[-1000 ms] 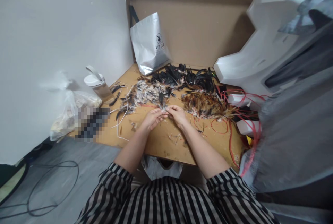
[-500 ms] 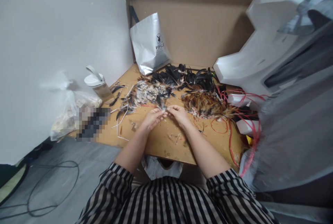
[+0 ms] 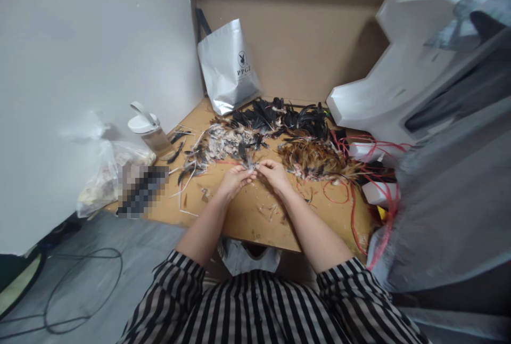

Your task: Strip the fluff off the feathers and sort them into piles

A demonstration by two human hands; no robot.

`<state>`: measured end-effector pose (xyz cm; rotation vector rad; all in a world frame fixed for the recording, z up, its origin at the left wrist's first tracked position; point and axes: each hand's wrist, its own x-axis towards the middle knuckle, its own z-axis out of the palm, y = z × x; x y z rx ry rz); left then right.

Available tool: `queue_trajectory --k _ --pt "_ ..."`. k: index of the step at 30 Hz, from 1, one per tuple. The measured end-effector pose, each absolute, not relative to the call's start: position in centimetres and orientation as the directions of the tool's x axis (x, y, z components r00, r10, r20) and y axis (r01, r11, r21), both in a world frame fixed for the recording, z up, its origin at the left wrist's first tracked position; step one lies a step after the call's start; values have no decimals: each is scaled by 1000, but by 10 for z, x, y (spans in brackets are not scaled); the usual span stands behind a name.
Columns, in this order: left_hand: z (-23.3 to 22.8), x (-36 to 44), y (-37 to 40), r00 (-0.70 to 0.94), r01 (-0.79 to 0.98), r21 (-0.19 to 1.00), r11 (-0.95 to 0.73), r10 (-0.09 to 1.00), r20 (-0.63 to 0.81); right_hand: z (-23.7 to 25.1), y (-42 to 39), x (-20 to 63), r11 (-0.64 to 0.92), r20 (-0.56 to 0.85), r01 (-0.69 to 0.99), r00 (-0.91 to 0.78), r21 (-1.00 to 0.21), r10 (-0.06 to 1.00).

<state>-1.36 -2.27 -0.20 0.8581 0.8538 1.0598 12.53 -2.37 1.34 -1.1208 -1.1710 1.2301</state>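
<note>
Both hands meeting at mid-counter [image 3: 247,221], fingertips pinched together on a small grey-white feather [image 3: 251,165]. Left hand [image 3: 235,180] closed on its near end, right hand [image 3: 273,173] closed on the other side, thumbs and forefingers almost touching. Feather held just above the wood, at the near edge of the pale feather pile [image 3: 223,144], so too small to tell quill from vane. Probably stripping or sorting a single feather. Best done with a light pinch near the quill, pulling along the shaft rather than across it, to avoid snapping or fraying. Worth keeping the piece lifted clear of the pale pile, otherwise loose strands likely to cling and get dragged along. Black feather pile [image 3: 279,117] behind, brown-gold feather pile [image 3: 315,158] just right of the right hand; sorting by colour seems to matter, so care not to brush the brown heap with the wrist. Red cord [image 3: 351,195] looping near the right forearm, a snag risk on any wide move. Scraps [image 3: 271,210] on the wood under the wrists. Off to the left: lidded bottle [image 3: 149,130], clear plastic bag [image 3: 107,171]. Silver bag [image 3: 228,67] leaning on the cardboard back wall. White foam block [image 3: 383,93] at right.
</note>
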Motion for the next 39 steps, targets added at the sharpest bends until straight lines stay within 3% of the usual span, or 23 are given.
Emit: queue_trajectory --k 10,18,25,39 --pt "-5 -15 -21 273 -398 880 259 949 -157 11 -21 127 178 176 105 -23 -978 984" --pt "-5 -17 -20 277 -471 851 231 955 -106 14 -21 135 -59 -45 -116 -119 -991 992" --pt "-5 -17 -20 299 -478 847 233 950 -92 11 -22 128 -102 -61 -252 -166 -962 984" --pt "-7 -18 -18 285 -491 841 225 955 -88 15 -21 135 -33 -6 -142 -187 -989 982"
